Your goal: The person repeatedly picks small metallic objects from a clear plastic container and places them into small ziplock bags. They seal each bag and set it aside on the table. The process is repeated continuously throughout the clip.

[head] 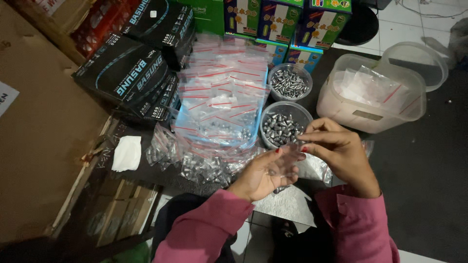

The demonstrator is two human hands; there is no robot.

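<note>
Left hand (263,174) cupped, pinching a small clear zip bag (287,163) with the right hand (336,151); bowl of metal cones (282,127) just beyond, nearer the right

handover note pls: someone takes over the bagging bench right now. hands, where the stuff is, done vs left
Left hand: palm up, holding a small clear zip bag at its fingers.
Right hand: fingers pinching the same bag's top edge, just by the near bowl of grey metal pieces.
Second bowl of pieces sits behind it.
Done: filled bags heaped left of the hands.
Left: both bowls hold pieces; a stack of empty red-striped bags and more bags in the clear tub at right.
Whether the held bag has anything in it cannot be told.
</note>
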